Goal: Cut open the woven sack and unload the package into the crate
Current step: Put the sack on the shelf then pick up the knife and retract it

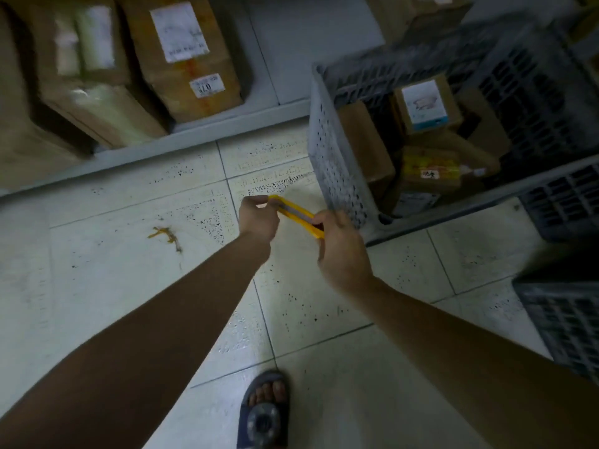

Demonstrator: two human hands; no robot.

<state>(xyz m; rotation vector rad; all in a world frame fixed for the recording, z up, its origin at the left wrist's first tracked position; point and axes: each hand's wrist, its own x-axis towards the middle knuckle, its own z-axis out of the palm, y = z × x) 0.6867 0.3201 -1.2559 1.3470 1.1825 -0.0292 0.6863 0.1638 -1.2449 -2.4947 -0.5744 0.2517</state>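
Observation:
A yellow utility knife [296,214] is held between both hands above the tiled floor. My left hand [257,218] pinches its far end, and my right hand [343,251] grips its near end. Just right of the hands stands a grey perforated plastic crate [334,163] holding several cardboard packages [424,105]. No woven sack is in view.
Large brown parcels [181,56] with white labels sit on a low grey shelf [201,131] at the back left. Another dark crate [564,322] stands at the right edge. A yellow scrap [165,236] lies on the floor. My sandalled foot [264,409] is at the bottom.

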